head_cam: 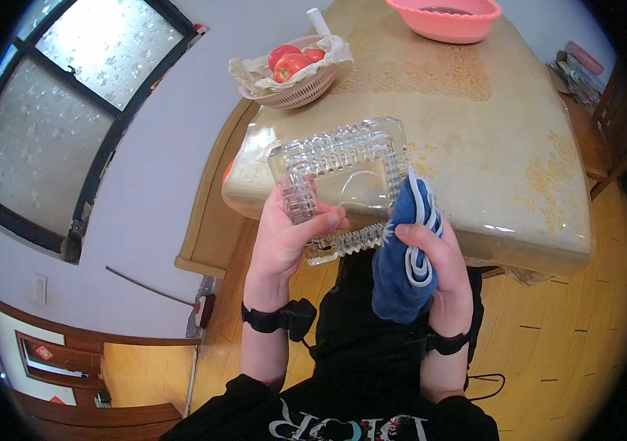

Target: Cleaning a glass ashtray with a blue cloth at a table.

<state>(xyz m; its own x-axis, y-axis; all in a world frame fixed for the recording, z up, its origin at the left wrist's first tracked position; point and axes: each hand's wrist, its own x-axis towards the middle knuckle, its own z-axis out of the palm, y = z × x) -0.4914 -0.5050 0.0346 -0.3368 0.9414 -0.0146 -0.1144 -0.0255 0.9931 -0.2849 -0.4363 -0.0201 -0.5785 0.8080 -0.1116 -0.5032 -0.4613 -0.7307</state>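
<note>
A clear rectangular dish of ridged glass (354,149) is held up in front of me, tilted, over the near edge of the table. My left hand (297,231) grips its left side, with the thumb on the near left part. My right hand (437,248) holds a folded blue cloth with white edging (404,275), and the cloth's upper part is against the dish's right side. The fingers behind the dish and the cloth are partly hidden.
A plastic-covered table (457,143) stands before me. On it are a pink plastic basket (297,96) with paper and several tomatoes (291,65), and a pink basin (445,27). A wooden chair (589,138) stands to the right.
</note>
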